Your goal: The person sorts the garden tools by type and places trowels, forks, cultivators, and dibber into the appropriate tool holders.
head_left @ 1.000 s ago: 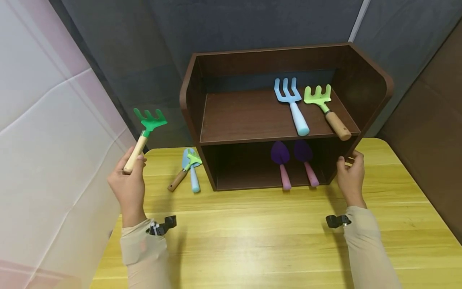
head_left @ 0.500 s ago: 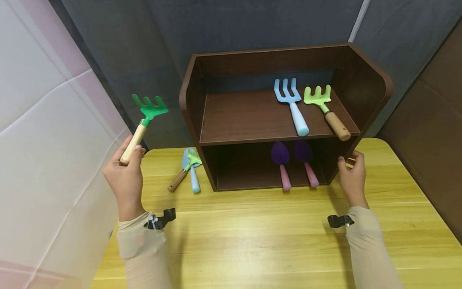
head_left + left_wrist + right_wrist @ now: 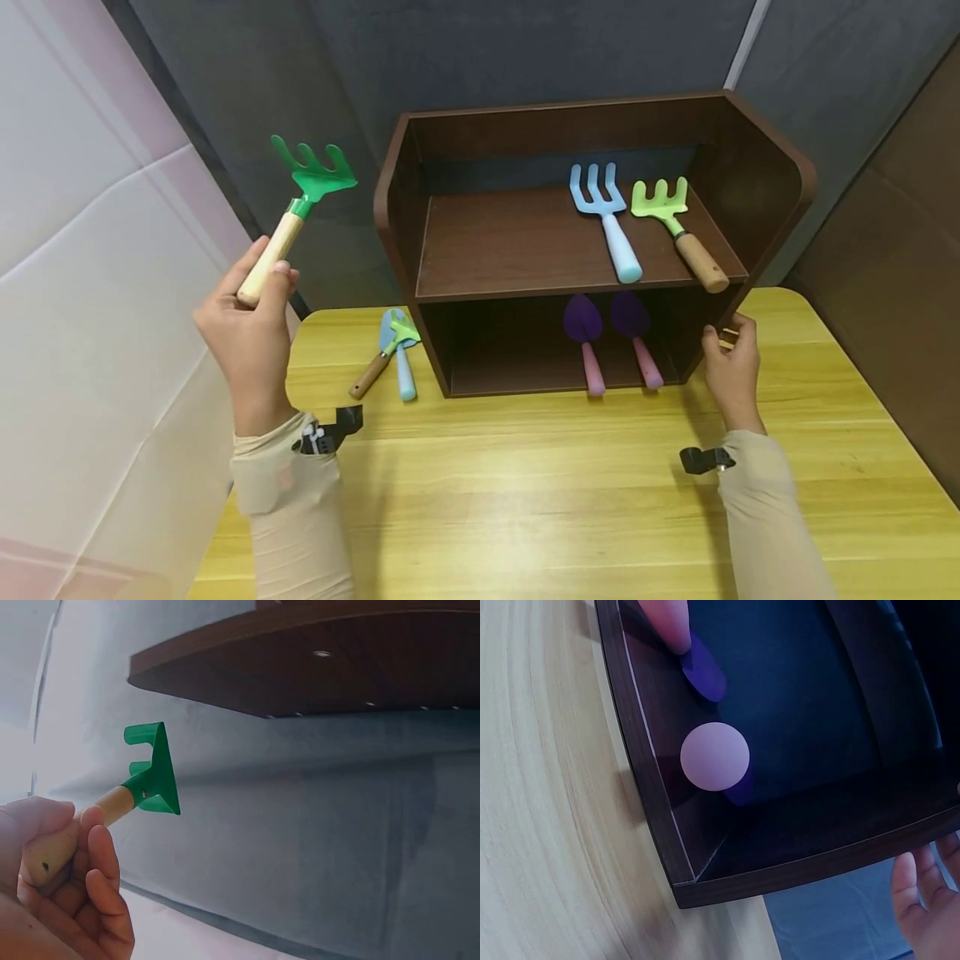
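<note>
A small green hand rake [image 3: 321, 177] with a pale wooden handle is in my left hand [image 3: 251, 342], raised left of the brown shelf [image 3: 495, 242]. The fingers and thumb hold the handle, and the tines point up. In the left wrist view the green rake head [image 3: 157, 776] is below the level of a shelf board [image 3: 247, 667]. My right hand [image 3: 733, 371] grips the front edge of the shelf's right side wall low down. In the right wrist view its fingers [image 3: 922, 881] lie along the outside of that wall.
On the upper shelf lie a light blue fork [image 3: 617, 233] and a lime-green rake [image 3: 693, 250]. Two purple trowels with pink handles [image 3: 592, 367] [image 3: 647, 362] lie below. A lime rake [image 3: 371, 375] crosses a blue trowel [image 3: 405, 375] on the wooden table [image 3: 510, 500], left of the shelf.
My left hand has risen with the green hand rake and drifted slightly left. The right hand stays at the shelf's side wall, and the other tools lie as before.
</note>
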The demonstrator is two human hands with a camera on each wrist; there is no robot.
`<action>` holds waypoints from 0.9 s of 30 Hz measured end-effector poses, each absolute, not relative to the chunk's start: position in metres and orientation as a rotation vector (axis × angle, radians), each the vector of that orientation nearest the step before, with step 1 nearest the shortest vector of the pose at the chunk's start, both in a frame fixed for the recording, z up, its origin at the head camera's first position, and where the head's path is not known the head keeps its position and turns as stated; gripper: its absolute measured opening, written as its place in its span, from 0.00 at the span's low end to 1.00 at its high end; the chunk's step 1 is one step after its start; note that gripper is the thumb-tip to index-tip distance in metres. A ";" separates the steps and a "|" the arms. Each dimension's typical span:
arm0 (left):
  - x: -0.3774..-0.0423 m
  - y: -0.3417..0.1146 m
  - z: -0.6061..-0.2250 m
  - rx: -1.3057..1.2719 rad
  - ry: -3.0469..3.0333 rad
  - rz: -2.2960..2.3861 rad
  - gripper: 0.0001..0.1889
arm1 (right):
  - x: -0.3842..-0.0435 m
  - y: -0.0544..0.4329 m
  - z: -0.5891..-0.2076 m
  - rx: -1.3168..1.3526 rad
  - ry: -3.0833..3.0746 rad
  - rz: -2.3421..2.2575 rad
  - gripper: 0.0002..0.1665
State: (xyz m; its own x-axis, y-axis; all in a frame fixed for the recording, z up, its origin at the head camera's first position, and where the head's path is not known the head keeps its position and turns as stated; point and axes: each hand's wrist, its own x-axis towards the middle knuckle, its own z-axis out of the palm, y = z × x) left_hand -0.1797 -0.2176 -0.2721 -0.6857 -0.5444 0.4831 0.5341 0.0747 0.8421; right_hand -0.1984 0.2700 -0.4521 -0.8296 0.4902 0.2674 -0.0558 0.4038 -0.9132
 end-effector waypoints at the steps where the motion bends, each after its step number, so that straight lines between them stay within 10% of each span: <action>1: -0.180 -0.216 -0.270 -0.001 -1.556 -1.726 0.14 | -0.198 0.270 -0.452 -0.371 -2.162 1.433 0.24; 27: -0.182 -0.176 -0.246 -0.129 -1.689 -1.539 0.15 | -0.199 0.268 -0.452 -0.359 -2.154 1.431 0.24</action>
